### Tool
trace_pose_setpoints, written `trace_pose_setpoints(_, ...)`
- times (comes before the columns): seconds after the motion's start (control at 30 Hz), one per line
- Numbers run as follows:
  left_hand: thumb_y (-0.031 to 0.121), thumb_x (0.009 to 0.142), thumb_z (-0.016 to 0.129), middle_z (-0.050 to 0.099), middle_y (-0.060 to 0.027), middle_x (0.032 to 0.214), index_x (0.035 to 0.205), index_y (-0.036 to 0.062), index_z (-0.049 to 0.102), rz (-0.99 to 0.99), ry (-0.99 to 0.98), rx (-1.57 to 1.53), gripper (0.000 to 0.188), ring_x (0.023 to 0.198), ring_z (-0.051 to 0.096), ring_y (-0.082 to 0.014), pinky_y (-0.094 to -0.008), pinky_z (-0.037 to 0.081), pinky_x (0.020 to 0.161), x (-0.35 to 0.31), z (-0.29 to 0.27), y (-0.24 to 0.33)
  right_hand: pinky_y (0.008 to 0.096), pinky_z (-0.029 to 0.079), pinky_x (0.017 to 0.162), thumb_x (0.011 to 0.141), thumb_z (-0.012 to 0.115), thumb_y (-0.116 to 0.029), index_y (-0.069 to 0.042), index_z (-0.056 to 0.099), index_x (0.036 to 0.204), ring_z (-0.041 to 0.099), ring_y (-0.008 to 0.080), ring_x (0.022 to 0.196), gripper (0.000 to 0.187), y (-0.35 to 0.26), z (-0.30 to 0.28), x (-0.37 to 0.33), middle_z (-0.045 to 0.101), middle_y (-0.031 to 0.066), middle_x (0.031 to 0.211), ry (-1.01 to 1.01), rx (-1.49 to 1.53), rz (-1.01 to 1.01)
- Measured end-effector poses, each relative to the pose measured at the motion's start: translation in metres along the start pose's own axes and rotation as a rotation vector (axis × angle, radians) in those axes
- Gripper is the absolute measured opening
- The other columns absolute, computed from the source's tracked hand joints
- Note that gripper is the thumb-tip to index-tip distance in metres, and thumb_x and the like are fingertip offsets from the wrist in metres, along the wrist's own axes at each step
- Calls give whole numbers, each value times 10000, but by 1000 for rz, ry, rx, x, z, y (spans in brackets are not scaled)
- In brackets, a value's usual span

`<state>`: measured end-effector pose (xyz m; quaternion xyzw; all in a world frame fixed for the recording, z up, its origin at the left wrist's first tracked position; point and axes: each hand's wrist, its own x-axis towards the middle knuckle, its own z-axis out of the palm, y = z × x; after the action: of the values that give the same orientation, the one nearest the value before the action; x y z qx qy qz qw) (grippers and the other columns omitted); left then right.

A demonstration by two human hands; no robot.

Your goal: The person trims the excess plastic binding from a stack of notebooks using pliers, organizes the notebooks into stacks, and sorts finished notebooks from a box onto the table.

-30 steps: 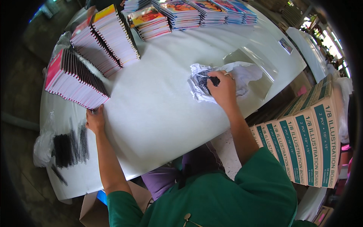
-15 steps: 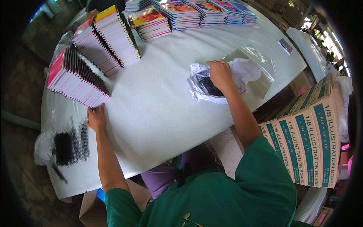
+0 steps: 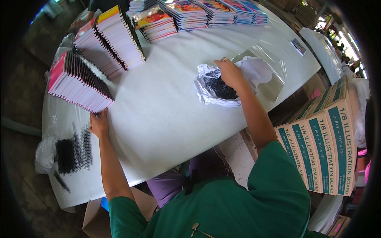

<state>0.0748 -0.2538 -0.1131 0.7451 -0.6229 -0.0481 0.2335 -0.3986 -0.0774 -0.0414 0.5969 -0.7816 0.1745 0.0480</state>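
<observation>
At the left, my left hand has its thumb and curled fingers at the near bottom corner of a tall stack of coil-bound notebooks with pink covers. My right hand is over crumpled white wrapping at the right of the table. A tangle of fine black coils lies inside that wrapping, just below the hand. Its fingers are bent and close together; what they grip is hidden. Left of my left forearm, loose black binding coils lie in a bunch.
More notebook stacks stand behind, and piles of colourful booklets line the far edge. Clear plastic lies beside the wrapping. Cartons are piled right of the white table. An opened cardboard box sits below its left edge.
My right hand has drawn slightly up and left, uncovering more of the black coils in the wrapping. My left hand stays at the notebook stack's corner.
</observation>
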Motion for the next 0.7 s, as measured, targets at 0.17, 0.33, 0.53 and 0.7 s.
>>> trace_pose_setpoints(0.17,567,742,625,526,-105,1275,1252,86,475,2,6,-1,717,1206,460,-274,-536,228,997,-1,-1,2,413,481,813,786,547,-11,-6,608,935,592,352,939,161,5,-6,10,598,178,991,-140,15,37)
trace_pose_setpoints(0.33,572,738,626,530,-105,1269,1240,86,484,13,9,-9,713,1204,460,-277,-538,234,992,-1,2,2,391,480,810,720,674,-76,5,618,893,598,340,923,199,0,-22,-6,604,192,967,40,356,85)
trace_pose_setpoints(0.53,570,719,645,530,-105,1273,1262,103,478,18,16,-21,735,1197,468,-276,-535,239,993,0,4,-3,391,464,811,736,670,-104,-9,612,1058,599,328,898,341,10,-43,-52,626,192,955,-269,142,-40)
trace_pose_setpoints(0.7,570,690,673,541,-104,1265,1276,108,478,1,76,3,772,1194,474,-264,-505,255,992,-4,-1,1,395,461,818,753,674,-165,-35,614,1091,592,328,908,366,-65,-51,-45,641,158,946,-158,300,-128)
